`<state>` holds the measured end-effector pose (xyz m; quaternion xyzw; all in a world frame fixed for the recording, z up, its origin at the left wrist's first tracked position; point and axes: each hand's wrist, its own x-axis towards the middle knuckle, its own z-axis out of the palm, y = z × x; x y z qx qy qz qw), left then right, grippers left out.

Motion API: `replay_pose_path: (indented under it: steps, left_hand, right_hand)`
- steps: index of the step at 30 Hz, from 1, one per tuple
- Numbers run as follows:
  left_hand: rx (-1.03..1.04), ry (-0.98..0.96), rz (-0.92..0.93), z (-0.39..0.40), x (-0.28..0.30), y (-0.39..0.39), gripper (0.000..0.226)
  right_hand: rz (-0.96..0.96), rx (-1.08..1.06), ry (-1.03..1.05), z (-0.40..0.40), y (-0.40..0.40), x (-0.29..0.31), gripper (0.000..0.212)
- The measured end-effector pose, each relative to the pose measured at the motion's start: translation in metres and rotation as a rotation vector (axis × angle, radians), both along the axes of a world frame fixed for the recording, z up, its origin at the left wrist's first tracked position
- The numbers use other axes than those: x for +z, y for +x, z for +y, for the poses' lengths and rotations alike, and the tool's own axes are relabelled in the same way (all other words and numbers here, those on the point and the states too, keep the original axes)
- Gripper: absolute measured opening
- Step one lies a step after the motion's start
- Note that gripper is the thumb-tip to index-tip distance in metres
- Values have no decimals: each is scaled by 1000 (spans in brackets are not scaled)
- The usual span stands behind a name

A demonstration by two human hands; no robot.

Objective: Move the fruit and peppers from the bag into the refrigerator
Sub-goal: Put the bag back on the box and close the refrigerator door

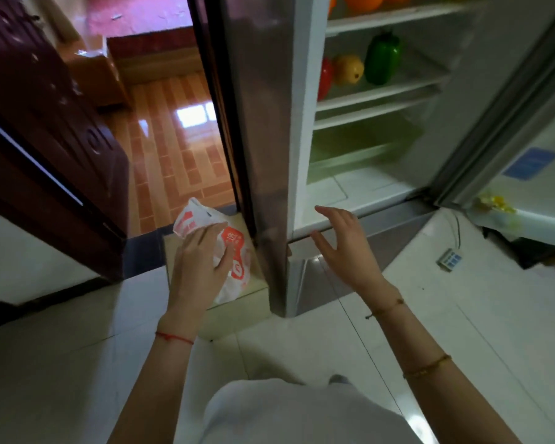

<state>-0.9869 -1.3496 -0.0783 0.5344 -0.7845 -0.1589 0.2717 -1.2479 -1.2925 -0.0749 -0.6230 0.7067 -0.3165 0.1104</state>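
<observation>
A white plastic bag (234, 251) with red print rests on a low step left of the refrigerator (269, 123). My left hand (199, 264) grips the bag from above. My right hand (343, 245) hovers open and empty in front of the refrigerator's lower edge. On the middle shelf (375, 94) stand a green pepper (382, 58), a yellow-red fruit (348, 69) and a red pepper (325, 77), partly hidden by the refrigerator wall. Orange fruit (362, 0) lies on the shelf above. What the bag contains is hidden.
The refrigerator door (532, 129) stands open at the right. A dark wooden door (45, 123) is open at the left, with a tiled room beyond. A power strip (450, 259) lies on the white floor right of the refrigerator.
</observation>
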Motion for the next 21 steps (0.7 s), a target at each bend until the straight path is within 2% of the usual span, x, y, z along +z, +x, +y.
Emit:
replay_pose_path:
  steps: [7, 14, 21]
  left_hand:
    - [-163, -13, 37, 45, 16, -81, 33]
    - [-324, -85, 83, 107, 20, -195, 32]
    - [-436, -22, 94, 181, 25, -301, 37]
  right_hand:
    - [17, -162, -30, 90, -68, 4, 45]
    - [51, -313, -28, 198, -161, 19, 45]
    - [60, -442, -37, 291, -247, 25, 45]
